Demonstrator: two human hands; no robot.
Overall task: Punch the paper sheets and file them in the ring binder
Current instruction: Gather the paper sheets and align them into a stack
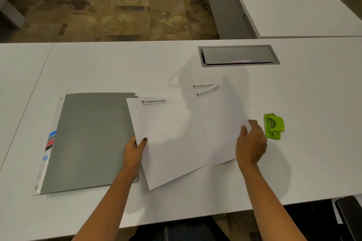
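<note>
Fingers point(252, 123) pinch sheets point(219, 123) beside green punch point(273, 127).

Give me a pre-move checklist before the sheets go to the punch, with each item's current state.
1. Left hand grips the front sheet at its left edge: ok.
2. Right hand holds the back sheets at their right edge: ok.
3. Sheets squared into one stack: not ok, they are fanned apart.
4. Green punch free on the desk beside the right hand: ok.
5. Grey binder open for filing: not ok, closed.
6. Sheets already punched: cannot tell.
</note>
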